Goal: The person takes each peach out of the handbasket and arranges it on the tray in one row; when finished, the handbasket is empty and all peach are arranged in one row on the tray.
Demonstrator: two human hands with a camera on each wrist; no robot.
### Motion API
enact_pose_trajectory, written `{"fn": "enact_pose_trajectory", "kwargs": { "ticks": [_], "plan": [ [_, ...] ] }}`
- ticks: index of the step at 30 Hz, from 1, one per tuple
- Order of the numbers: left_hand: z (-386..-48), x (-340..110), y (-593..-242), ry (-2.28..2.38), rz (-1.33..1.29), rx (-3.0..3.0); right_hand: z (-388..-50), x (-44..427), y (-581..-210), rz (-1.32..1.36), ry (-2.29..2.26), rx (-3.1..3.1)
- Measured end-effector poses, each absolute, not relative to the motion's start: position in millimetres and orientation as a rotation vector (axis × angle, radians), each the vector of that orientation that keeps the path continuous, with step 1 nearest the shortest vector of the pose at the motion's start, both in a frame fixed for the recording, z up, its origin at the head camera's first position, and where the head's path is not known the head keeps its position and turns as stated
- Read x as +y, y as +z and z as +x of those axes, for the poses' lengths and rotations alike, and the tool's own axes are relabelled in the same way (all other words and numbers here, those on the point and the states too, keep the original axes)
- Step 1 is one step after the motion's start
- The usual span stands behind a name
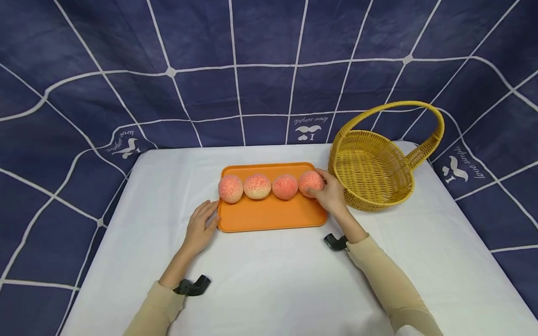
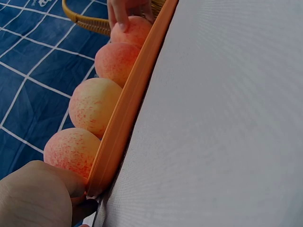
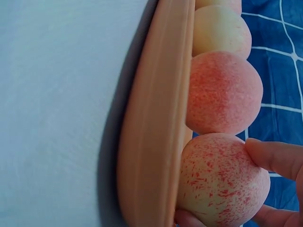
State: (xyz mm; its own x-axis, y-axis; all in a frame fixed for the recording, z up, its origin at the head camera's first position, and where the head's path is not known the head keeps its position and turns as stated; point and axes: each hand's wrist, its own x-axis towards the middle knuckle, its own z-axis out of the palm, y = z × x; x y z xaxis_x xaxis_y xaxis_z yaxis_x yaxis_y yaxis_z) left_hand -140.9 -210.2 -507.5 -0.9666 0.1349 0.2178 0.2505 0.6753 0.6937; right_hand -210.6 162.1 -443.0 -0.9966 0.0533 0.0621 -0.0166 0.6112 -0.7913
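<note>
Several pink-and-cream peaches stand in a row on an orange tray [image 1: 269, 219]. The rightmost peach [image 1: 310, 183] is in the grip of my right hand [image 1: 332, 193], with thumb and fingers around its sides; the right wrist view shows this peach [image 3: 222, 182] close up, against its redder neighbour [image 3: 225, 92]. My left hand [image 1: 201, 227] rests at the tray's left edge, fingers touching the rim near the leftmost peach [image 1: 230, 189]. In the left wrist view that hand [image 2: 40, 196] lies against the tray's end, its fingertips partly hidden.
A yellow wicker basket [image 1: 371, 203] with a tall arched handle stands right of the tray, close behind my right hand. White cloth [image 1: 269, 280] covers the table. Dark blue checked fabric [image 1: 269, 88] hangs behind and at both sides.
</note>
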Motion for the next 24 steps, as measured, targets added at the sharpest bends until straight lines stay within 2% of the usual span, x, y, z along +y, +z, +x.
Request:
{"fn": "enact_pose_trajectory", "kwargs": {
  "ticks": [9, 24],
  "plan": [
    [-143.1, -205.4, -504.7, -1.168, -0.326, -2.753, -212.4, 163.8, -443.3, -0.095, 1.333, -2.778],
    [-141.1, -206.1, -507.4, -1.173, -0.317, -2.769, -213.0, 167.1, -448.0, -0.025, 1.336, -2.827]
  ]
}}
